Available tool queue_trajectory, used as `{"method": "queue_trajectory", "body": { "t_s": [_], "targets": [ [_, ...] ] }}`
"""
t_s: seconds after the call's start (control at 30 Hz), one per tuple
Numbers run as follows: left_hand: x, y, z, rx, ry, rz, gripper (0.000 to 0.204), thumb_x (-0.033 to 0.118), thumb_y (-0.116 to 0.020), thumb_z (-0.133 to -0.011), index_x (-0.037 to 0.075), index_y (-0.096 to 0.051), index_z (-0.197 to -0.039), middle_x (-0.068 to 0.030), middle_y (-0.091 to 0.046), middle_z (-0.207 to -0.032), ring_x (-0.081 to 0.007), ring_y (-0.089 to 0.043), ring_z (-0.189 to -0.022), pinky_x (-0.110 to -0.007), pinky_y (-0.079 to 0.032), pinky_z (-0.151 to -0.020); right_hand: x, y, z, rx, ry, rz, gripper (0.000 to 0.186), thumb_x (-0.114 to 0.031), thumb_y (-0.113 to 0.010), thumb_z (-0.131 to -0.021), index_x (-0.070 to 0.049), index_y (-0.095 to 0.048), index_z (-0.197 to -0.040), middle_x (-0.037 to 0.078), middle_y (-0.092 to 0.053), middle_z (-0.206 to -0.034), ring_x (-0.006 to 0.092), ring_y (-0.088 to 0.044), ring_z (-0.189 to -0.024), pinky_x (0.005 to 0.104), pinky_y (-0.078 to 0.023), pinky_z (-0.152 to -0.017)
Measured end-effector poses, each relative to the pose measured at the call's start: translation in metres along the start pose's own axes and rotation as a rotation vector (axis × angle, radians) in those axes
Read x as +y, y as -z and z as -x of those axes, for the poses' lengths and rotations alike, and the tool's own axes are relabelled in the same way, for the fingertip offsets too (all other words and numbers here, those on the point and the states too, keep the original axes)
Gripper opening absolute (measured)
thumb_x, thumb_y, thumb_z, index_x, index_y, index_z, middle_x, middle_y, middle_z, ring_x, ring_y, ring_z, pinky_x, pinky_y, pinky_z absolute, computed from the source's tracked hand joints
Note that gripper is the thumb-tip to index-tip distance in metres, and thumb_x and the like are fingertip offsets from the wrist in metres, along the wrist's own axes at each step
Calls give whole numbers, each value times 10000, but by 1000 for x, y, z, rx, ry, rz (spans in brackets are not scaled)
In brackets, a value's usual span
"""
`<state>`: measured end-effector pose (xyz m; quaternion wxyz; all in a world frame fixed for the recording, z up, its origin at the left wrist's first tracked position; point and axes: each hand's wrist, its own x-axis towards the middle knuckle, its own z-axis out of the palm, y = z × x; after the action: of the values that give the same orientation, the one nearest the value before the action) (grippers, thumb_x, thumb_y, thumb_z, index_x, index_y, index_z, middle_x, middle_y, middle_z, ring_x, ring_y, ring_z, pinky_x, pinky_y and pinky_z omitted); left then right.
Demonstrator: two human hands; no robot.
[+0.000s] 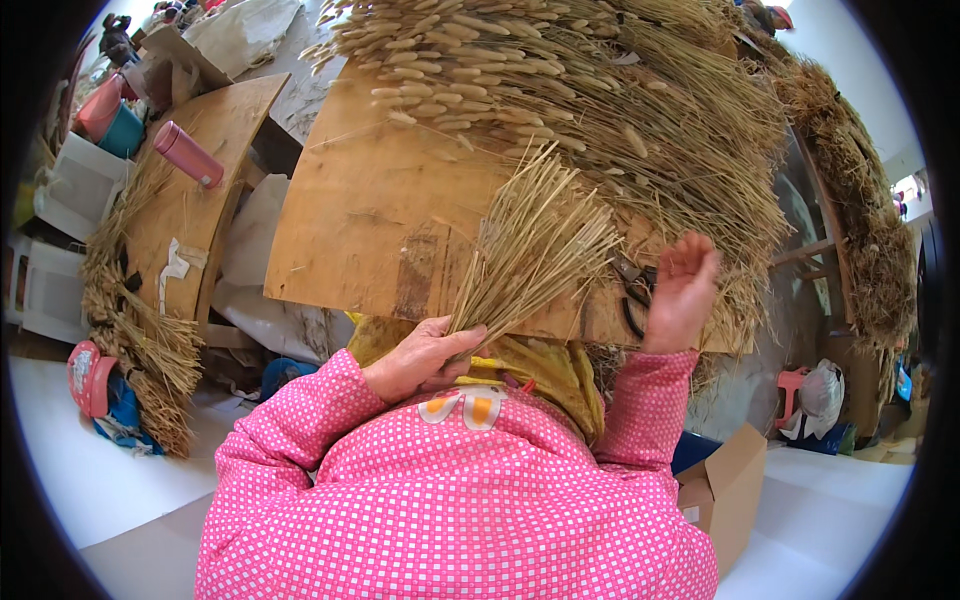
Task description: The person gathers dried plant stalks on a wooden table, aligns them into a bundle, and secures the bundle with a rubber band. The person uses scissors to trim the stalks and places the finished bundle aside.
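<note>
My left hand (428,355) is closed round a bunch of dried grass stems (535,240) at the table's near edge. The stems fan out away from me, up and to the right, over the bare wood; what lies under the hand is hidden. My right hand (685,285) is raised at the right with its palm turned up, fingers apart and slightly bent, holding nothing. Just left of it lies a cutting tool with black handles (633,303), partly among stems. Beyond both hands, a large heap of dried grass with fluffy pale seed heads (470,60) covers the table's far and right parts.
The wooden table (350,220) stands in front of me. On a second board at the left are a pink bottle (188,155) and tied grass bundles (150,360). A cardboard box (735,490) stands by my right side. More dried grass (850,200) lies on a rack at the far right.
</note>
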<state>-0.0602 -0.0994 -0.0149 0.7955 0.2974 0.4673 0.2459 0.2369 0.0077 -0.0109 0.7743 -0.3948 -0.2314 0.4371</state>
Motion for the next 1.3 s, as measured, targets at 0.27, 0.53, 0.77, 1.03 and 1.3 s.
{"method": "queue_trajectory", "body": {
  "t_s": [0.27, 0.53, 0.77, 1.03, 1.3],
  "targets": [
    [-13, -5, -13, 171, -115, -73, 252, 315, -615, -1037, 65, -631, -1063, 53, -484, -639, -24, -377, -523, -211, -279, -460, 2, -27, 84, -795, 424, 1017, 312, -241, -750, -901, -79, -669, -1156, 23, -657, -734, 170, -639, -608, 313, -528, -579],
    [-20, -10, -6, 182, -224, -122, 236, 313, -576, -1052, 88, -631, -1096, 9, -647, -749, -23, -462, -528, -206, -335, -464, 28, -38, 76, -745, 764, 1346, 156, -99, -732, -802, -83, -636, -924, 100, -663, -736, 297, -661, -651, 397, -507, -573],
    [-25, 10, -11, 228, -158, -213, 323, 336, -490, -1065, 59, -657, -1054, -42, -668, -707, -111, -576, -540, -261, -433, -499, -6, 16, -7, -169, 802, 1493, 105, -81, -666, -848, -101, -627, -943, 111, -680, -835, 311, -667, -746, 428, -526, -659],
    [-9, 6, -20, 225, -211, -86, 373, 378, -448, -1092, 61, -617, -992, -76, -604, -577, -126, -400, -353, -273, -285, -352, 20, 24, 49, -727, 97, 967, 465, -333, -694, -920, -40, -621, -1274, 151, -694, -1144, 292, -692, -1004, 370, -557, -852],
    [-22, 6, -29, 144, -201, -100, 402, 362, -469, -1092, 18, -654, -999, -27, -553, -627, -107, -434, -453, -282, -322, -436, 47, -25, 87, -795, -462, 282, 780, -467, -689, -926, -19, -421, -1507, 155, -504, -1505, 286, -452, -1410, 400, -344, -1180]
  ]
}}
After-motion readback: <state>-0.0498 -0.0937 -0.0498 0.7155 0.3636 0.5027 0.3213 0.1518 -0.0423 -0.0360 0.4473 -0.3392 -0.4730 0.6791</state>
